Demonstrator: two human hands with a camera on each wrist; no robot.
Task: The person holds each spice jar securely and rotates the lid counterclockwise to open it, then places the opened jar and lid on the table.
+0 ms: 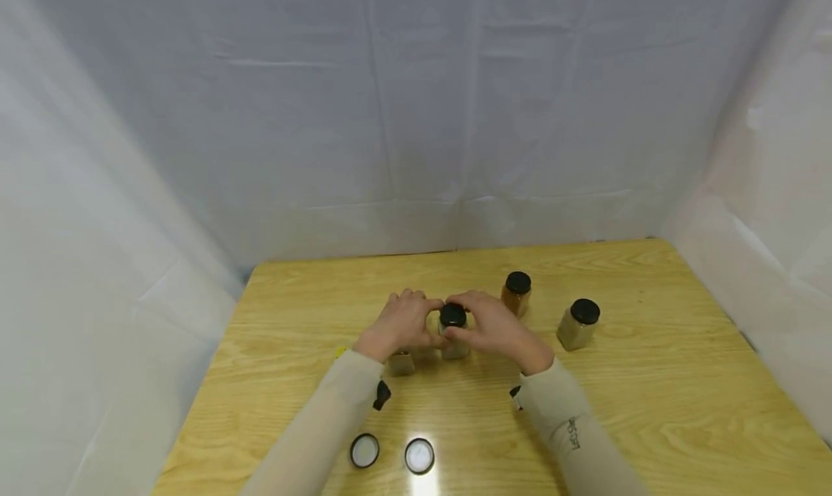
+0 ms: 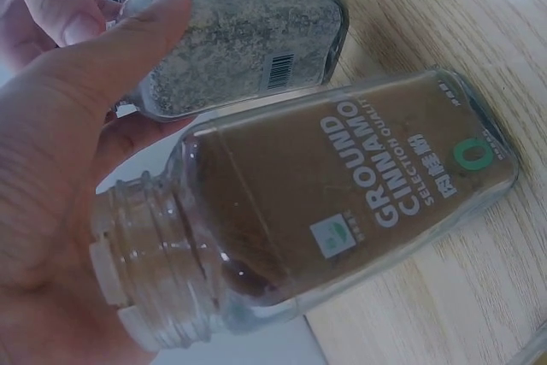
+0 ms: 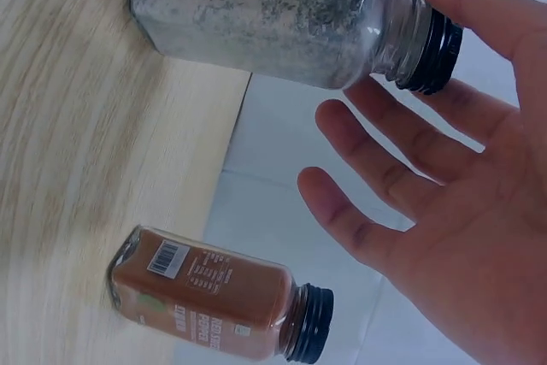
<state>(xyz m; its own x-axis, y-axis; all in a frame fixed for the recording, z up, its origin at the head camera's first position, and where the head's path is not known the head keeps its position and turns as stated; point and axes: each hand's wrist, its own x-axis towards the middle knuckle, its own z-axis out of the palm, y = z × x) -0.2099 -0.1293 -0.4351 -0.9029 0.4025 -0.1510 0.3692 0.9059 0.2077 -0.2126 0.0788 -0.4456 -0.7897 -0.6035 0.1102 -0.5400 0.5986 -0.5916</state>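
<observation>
A square glass spice jar of grey-white granules (image 2: 248, 40) stands on the table between both hands. My left hand (image 1: 406, 321) holds its body, with the thumb lying along the glass. At its top, the right hand (image 1: 494, 328) has thumb and fingers about the black lid (image 3: 434, 53); the lid sits on the threaded neck. The other right fingers are spread loosely. Beside the left hand is a lidless jar of ground cinnamon (image 2: 282, 211), its threaded mouth bare. Under the left wrist, another jar (image 1: 401, 364) is partly hidden in the head view.
To the right stand a black-lidded jar of orange-brown powder (image 1: 516, 294) and a black-lidded jar with pale contents (image 1: 577, 325). Two loose lids (image 1: 365, 450) lie near the front with their pale insides up. A small yellow thing (image 1: 341, 351) shows beside the left forearm.
</observation>
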